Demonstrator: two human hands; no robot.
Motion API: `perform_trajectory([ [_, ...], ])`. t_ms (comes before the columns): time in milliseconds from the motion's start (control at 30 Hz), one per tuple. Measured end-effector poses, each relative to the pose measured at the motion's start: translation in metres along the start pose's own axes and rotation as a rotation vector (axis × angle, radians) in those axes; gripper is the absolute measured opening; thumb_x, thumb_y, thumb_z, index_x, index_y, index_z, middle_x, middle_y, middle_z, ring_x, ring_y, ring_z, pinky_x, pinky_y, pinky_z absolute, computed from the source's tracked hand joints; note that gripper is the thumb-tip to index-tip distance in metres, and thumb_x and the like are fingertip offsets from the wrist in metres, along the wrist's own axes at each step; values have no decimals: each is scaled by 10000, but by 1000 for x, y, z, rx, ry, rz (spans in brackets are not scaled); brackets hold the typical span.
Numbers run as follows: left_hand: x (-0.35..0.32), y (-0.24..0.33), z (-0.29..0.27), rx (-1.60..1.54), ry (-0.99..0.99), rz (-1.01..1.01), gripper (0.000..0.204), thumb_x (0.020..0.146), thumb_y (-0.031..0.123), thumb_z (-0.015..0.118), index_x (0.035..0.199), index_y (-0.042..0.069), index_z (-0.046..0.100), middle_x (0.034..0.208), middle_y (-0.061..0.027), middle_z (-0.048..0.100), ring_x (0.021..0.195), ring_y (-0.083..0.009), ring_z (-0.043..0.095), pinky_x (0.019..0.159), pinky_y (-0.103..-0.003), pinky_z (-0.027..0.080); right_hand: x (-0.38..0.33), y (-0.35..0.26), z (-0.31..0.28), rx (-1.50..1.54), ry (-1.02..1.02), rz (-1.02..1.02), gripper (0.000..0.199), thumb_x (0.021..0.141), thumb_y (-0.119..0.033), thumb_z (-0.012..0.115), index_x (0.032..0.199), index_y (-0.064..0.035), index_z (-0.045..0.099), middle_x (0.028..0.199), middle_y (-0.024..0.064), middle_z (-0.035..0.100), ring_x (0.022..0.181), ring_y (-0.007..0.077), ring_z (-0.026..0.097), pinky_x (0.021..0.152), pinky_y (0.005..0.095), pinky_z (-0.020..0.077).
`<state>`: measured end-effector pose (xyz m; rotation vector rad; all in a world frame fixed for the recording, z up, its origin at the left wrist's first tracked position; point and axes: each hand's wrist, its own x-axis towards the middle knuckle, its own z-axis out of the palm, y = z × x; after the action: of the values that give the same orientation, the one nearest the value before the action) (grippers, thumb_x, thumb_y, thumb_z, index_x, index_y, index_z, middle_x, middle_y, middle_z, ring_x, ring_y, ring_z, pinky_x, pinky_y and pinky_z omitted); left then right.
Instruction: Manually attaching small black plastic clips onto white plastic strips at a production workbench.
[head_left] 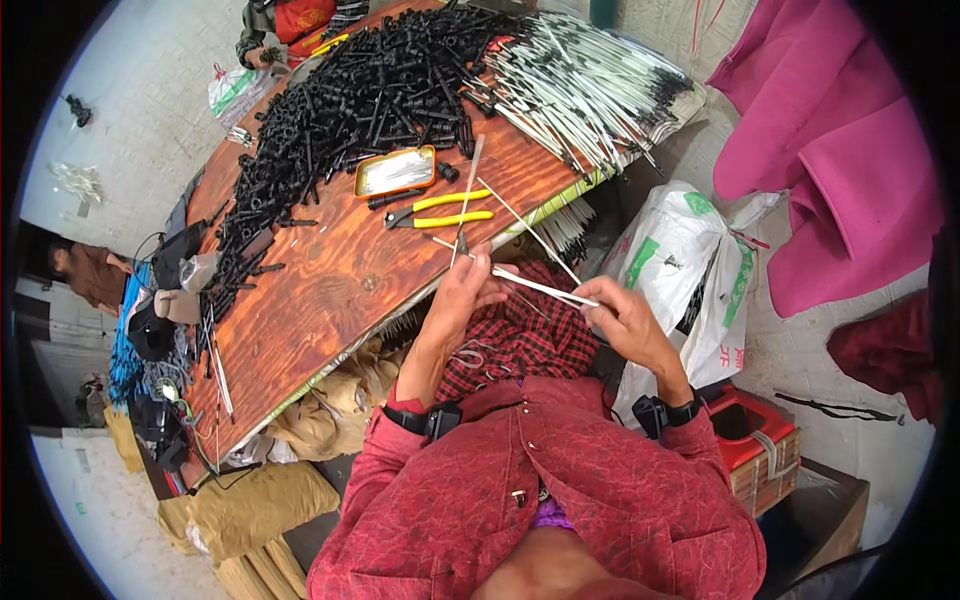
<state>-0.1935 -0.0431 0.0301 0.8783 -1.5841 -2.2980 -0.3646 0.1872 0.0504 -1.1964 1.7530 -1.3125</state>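
Observation:
My left hand (466, 292) is closed, its fingers pinching several thin pale rods and a small dark piece (461, 244). One translucent strip (472, 185) sticks up from that grip over the table edge. Between my hands, above my lap, runs a thin white rod (545, 289). My right hand (628, 322) is closed on its right end. Another slim white rod (528, 228) slants down toward the right fingers. Just beyond the left hand, pliers with yellow handles (455, 201) lie on the table. Behind them sits an orange-rimmed tin (396, 172) with small whitish pieces inside.
A wooden table (330, 270) carries a large heap of black plastic parts (370, 85) and a spread of white rods with black ends (580, 85). White plastic bags (665, 250) stand at my right, near a red stool (745, 425). Another person's hand (260, 57) shows across the table.

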Motion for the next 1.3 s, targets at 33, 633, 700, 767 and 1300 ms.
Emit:
perform_trajectory([
  [33,3,1,1,-44,6,-2,576,1092,370,530,1521,0,423,1154,-138,701,945,-161,668,863,-298,549,-4,4,3,54,17,9,269,965,-17,539,1232,3,569,823,53,647,760,136,625,721,293,511],
  [633,-12,42,-29,-199,-113,444,398,1054,295,617,1365,51,581,1001,-50,664,932,-149,648,856,-336,542,20,40,26,1117,-764,310,414,1124,-351,462,1189,17,641,640,-48,405,545,64,320,501,250,257],
  [700,-12,52,-26,-180,-120,429,506,1045,295,629,1465,41,508,1048,-59,659,941,-151,652,894,-351,549,24,39,32,1075,-689,303,319,1086,-307,565,1054,-3,658,663,-48,451,571,58,349,521,239,270],
  [767,-15,67,-18,-157,-117,413,573,1041,288,634,1523,36,451,1095,-64,657,977,-155,657,918,-362,554,30,36,30,992,-597,264,289,1058,-289,623,1015,-6,663,679,-46,474,585,58,362,535,235,281],
  [1300,10,50,-37,-564,140,507,312,1076,215,559,1334,41,555,915,1,579,893,-146,564,825,-275,481,44,11,51,4,143,-103,227,985,-221,653,925,-4,681,659,74,597,594,121,566,560,326,443],
])
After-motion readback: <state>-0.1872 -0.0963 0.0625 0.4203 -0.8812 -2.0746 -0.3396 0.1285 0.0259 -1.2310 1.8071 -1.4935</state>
